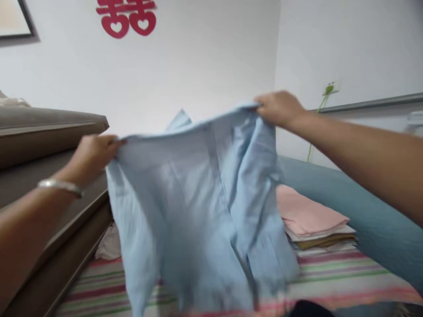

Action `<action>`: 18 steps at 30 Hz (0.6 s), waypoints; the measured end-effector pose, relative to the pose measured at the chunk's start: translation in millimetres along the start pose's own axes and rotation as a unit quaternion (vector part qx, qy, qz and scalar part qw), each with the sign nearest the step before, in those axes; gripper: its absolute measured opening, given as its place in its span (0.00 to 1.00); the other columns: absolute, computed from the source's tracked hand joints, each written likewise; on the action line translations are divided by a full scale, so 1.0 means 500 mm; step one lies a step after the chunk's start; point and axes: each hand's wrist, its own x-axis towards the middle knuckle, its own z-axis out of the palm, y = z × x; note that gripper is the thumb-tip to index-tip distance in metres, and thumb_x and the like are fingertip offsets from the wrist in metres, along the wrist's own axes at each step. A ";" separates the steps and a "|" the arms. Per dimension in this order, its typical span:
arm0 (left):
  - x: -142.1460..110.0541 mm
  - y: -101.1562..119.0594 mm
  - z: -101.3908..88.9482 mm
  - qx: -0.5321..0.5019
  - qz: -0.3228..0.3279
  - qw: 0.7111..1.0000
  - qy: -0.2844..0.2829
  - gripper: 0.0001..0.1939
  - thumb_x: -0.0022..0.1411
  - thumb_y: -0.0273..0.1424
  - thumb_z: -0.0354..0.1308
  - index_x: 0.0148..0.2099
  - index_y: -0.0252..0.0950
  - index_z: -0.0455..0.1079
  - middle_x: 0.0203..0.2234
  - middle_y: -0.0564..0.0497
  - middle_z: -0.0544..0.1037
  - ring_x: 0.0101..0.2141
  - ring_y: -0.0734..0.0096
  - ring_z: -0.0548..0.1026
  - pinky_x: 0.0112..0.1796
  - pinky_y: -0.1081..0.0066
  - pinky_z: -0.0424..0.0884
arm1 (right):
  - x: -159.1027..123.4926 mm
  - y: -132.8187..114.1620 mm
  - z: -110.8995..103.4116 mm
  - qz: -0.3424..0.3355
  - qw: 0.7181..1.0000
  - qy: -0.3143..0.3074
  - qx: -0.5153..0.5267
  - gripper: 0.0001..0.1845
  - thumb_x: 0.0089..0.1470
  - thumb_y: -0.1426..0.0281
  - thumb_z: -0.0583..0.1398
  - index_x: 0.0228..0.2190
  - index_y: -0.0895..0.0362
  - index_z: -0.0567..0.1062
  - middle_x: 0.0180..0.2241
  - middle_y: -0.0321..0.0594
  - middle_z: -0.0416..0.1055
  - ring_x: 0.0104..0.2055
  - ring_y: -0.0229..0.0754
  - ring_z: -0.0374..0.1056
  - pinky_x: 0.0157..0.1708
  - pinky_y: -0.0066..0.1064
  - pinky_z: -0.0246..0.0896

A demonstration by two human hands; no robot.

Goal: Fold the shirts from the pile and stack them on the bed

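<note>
A light blue long-sleeved shirt point(194, 198) hangs spread out in the air between my two hands, its collar tip poking up behind the top edge. My left hand point(97, 154), with a silver bangle on the wrist, is closed on the shirt's upper left corner. Higher up, my right hand point(279, 108) pinches the upper right corner. Both sleeves dangle at the sides, and the lower hem is blurred by motion over the bed. Behind the right sleeve lies a stack of folded clothes point(317, 215) with a pink piece on top.
Below is a bed with a striped sheet point(99, 286). A brown padded headboard point(49, 132) stands along the left, and a blue padded surface point(363, 220) runs along the right. A green cord point(320, 105) hangs from a wall socket. A red paper decoration point(128, 17) is on the wall.
</note>
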 end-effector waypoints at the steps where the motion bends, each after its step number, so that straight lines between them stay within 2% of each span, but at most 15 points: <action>1: 0.045 0.026 -0.025 0.056 0.028 0.997 0.050 0.29 0.55 0.44 0.47 0.36 0.17 0.72 0.21 0.60 0.66 0.35 0.76 0.67 0.37 0.72 0.53 | 0.043 -0.020 -0.013 -0.048 0.996 -0.013 -0.075 0.43 0.39 0.68 0.24 0.24 0.83 0.70 0.36 0.43 0.72 0.51 0.34 0.59 0.19 0.24 0.39; 3: 0.098 0.064 -0.075 0.136 0.062 0.982 0.115 0.36 0.56 0.45 0.36 0.37 0.14 0.69 0.26 0.57 0.65 0.40 0.70 0.67 0.35 0.69 0.51 | 0.104 -0.056 -0.035 -0.126 0.975 0.016 -0.182 0.45 0.32 0.70 0.22 0.24 0.86 0.68 0.40 0.48 0.69 0.54 0.39 0.55 0.18 0.28 0.41; 5: 0.107 0.077 -0.103 0.170 0.068 0.970 0.159 0.39 0.56 0.46 0.30 0.36 0.12 0.68 0.27 0.56 0.66 0.41 0.68 0.67 0.35 0.68 0.50 | 0.119 -0.071 -0.043 -0.158 0.958 0.050 -0.235 0.44 0.37 0.67 0.25 0.26 0.86 0.69 0.42 0.50 0.69 0.52 0.41 0.57 0.20 0.31 0.43; 6: 0.098 0.073 -0.105 0.175 0.073 0.967 0.168 0.40 0.56 0.47 0.30 0.36 0.12 0.68 0.28 0.56 0.67 0.41 0.69 0.68 0.36 0.67 0.51 | 0.108 -0.067 -0.041 -0.163 0.952 0.054 -0.253 0.42 0.41 0.64 0.29 0.28 0.84 0.70 0.42 0.50 0.70 0.50 0.39 0.60 0.22 0.31 0.44; 8: 0.056 0.047 -0.083 0.170 0.082 0.969 0.157 0.39 0.57 0.49 0.34 0.37 0.15 0.70 0.27 0.56 0.70 0.38 0.74 0.69 0.39 0.69 0.54 | 0.051 -0.034 -0.026 -0.165 0.946 0.040 -0.275 0.35 0.48 0.60 0.41 0.31 0.80 0.72 0.40 0.49 0.73 0.45 0.36 0.64 0.26 0.29 0.45; 10: -0.011 -0.003 -0.032 0.139 0.103 0.978 0.114 0.34 0.59 0.49 0.41 0.39 0.20 0.72 0.29 0.54 0.74 0.35 0.78 0.71 0.41 0.74 0.59 | -0.042 0.027 -0.001 -0.164 0.947 0.002 -0.276 0.24 0.52 0.65 0.50 0.30 0.75 0.75 0.37 0.48 0.75 0.41 0.34 0.68 0.30 0.25 0.48; 12: -0.099 -0.073 0.038 0.087 0.138 0.985 0.063 0.25 0.60 0.44 0.46 0.44 0.28 0.72 0.34 0.51 0.78 0.35 0.77 0.72 0.40 0.76 0.63 | -0.159 0.102 0.032 -0.156 0.955 -0.062 -0.246 0.13 0.52 0.73 0.55 0.33 0.69 0.77 0.36 0.47 0.76 0.39 0.36 0.69 0.33 0.24 0.53; 13: -0.149 -0.113 0.077 0.073 0.164 0.984 0.014 0.21 0.60 0.41 0.48 0.45 0.32 0.73 0.38 0.50 0.78 0.38 0.75 0.73 0.42 0.75 0.65 | -0.222 0.141 0.051 -0.155 0.958 -0.106 -0.215 0.13 0.51 0.77 0.55 0.36 0.64 0.77 0.38 0.45 0.76 0.40 0.37 0.68 0.36 0.25 0.56; 15: -0.259 -0.199 0.162 0.071 0.194 0.977 -0.043 0.17 0.56 0.36 0.51 0.46 0.38 0.73 0.43 0.50 0.78 0.42 0.70 0.74 0.47 0.69 0.66 | -0.353 0.215 0.094 -0.130 0.959 -0.189 -0.165 0.20 0.49 0.82 0.52 0.40 0.57 0.77 0.40 0.40 0.76 0.42 0.39 0.68 0.42 0.29 0.59; 18: -0.437 -0.320 0.291 0.061 0.171 0.972 -0.151 0.20 0.52 0.31 0.53 0.47 0.39 0.73 0.48 0.48 0.75 0.47 0.65 0.73 0.51 0.66 0.66 | -0.556 0.297 0.165 -0.071 0.950 -0.269 -0.142 0.28 0.42 0.85 0.48 0.40 0.55 0.77 0.38 0.39 0.75 0.43 0.42 0.67 0.46 0.34 0.60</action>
